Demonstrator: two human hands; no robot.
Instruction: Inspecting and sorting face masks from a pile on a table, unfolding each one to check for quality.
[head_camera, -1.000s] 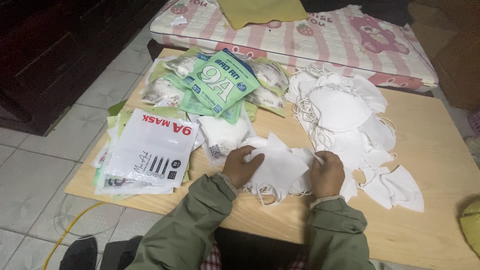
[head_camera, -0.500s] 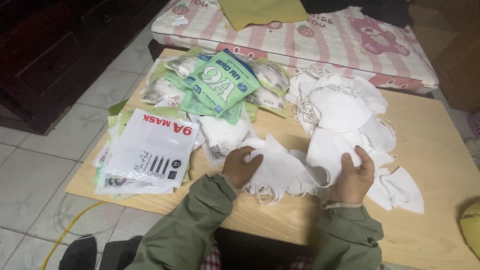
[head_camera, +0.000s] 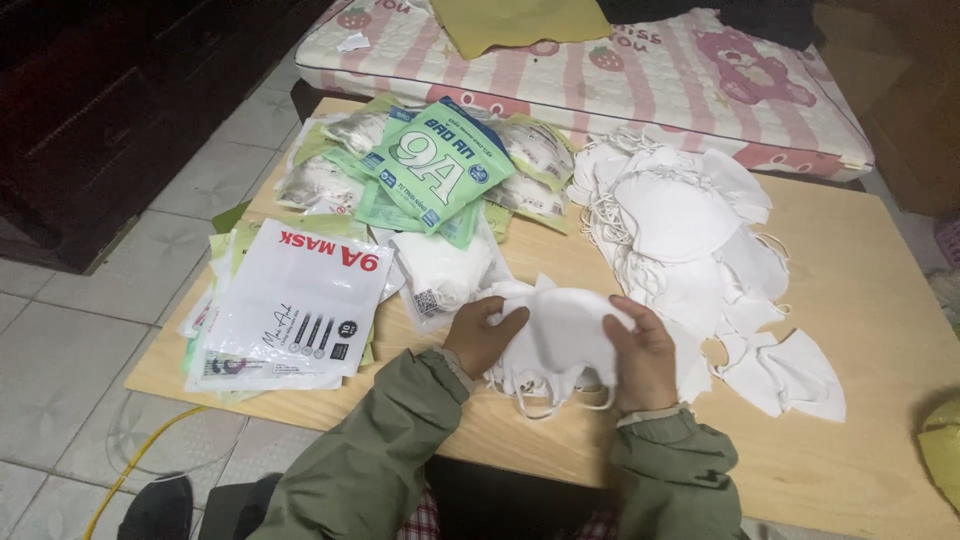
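Both hands, left hand (head_camera: 485, 335) and right hand (head_camera: 640, 355), hold a small stack of white cloth masks (head_camera: 560, 335) near the wooden board's (head_camera: 860, 300) front edge, with a big loose mask pile (head_camera: 680, 220) behind, still unpacked.

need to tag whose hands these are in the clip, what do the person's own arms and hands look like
Both arms wear loose olive-green jacket sleeves of a matte, slightly crinkled fabric. Each sleeve ends in a paler ribbed knit cuff at the wrist. The left hand and right hand are bare: no gloves, rings or watch show. No markings or logos are visible on the sleeves.
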